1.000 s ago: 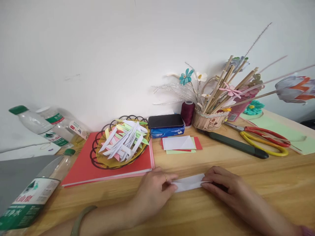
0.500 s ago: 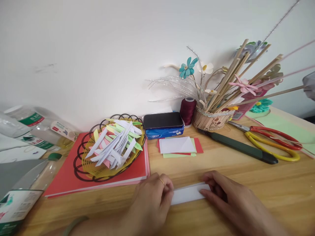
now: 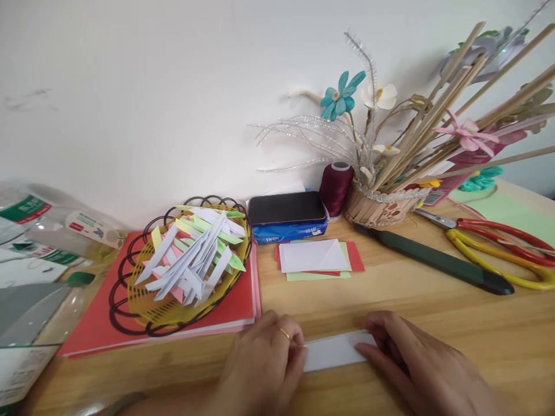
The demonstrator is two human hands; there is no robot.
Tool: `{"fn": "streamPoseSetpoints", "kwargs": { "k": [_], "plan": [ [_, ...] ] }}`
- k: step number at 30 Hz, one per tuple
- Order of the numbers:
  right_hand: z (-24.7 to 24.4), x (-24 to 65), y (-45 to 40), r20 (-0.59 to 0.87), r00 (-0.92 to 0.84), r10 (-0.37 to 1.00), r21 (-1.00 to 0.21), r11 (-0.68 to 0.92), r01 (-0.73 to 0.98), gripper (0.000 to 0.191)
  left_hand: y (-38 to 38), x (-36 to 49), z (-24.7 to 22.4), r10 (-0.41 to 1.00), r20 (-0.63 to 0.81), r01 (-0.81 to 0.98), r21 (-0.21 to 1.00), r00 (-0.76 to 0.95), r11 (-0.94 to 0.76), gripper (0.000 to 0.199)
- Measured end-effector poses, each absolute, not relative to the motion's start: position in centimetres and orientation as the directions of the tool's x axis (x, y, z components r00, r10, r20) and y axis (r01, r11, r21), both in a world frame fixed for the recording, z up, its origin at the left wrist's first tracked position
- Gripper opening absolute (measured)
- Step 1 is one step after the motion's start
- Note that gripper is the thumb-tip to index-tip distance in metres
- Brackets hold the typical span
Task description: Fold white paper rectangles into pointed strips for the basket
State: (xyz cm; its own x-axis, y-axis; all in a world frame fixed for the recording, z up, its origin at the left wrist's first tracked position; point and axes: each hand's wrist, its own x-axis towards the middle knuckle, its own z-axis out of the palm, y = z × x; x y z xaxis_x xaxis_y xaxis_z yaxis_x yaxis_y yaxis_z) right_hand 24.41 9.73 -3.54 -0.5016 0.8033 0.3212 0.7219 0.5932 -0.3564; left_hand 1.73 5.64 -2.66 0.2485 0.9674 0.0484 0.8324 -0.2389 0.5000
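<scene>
A narrow strip of folded white paper (image 3: 333, 351) lies low over the wooden table, stretched between both hands. My left hand (image 3: 266, 361), with a ring on one finger, pinches its left end. The right end is held between the thumb and fingers of my right hand (image 3: 403, 358). Beyond the strip sits a small stack of cut paper, white sheet (image 3: 310, 256) on top, with red and green edges showing under it. To the left, a yellow basket (image 3: 162, 312) with black loops holds several folded paper strips (image 3: 197, 254).
Red paper sheets (image 3: 93, 323) lie under the basket, with plastic bottles (image 3: 69, 300) further left. A black phone (image 3: 286, 208) rests on a blue packet (image 3: 288, 232) beside maroon thread (image 3: 336, 188). At right are a flower basket (image 3: 381, 208), a dark green cutter (image 3: 442, 260) and scissors (image 3: 498, 242).
The view has come slightly closer, and things at the sides sit further outward. Both hands still hold the white strip, which appears a little lower in the picture.
</scene>
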Motion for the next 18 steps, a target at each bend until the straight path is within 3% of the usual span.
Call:
{"fn": "streamPoseSetpoints", "kwargs": {
  "k": [9, 18],
  "plan": [
    [-2.7, 24.1, 10.0, 0.302, -0.531, 0.792, -0.343, 0.610, 0.714, 0.020, 6.0, 2.0, -2.3, 0.937, 0.224, 0.860, 0.385, 0.267, -0.337, 0.014],
    [-2.3, 23.9, 10.2, 0.287, -0.583, 0.760, -0.293, 0.649, 0.702, 0.018, 6.3, 2.2, -2.1, 0.939, 0.188, 0.866, 0.369, 0.287, -0.338, 0.015]
  ]
}}
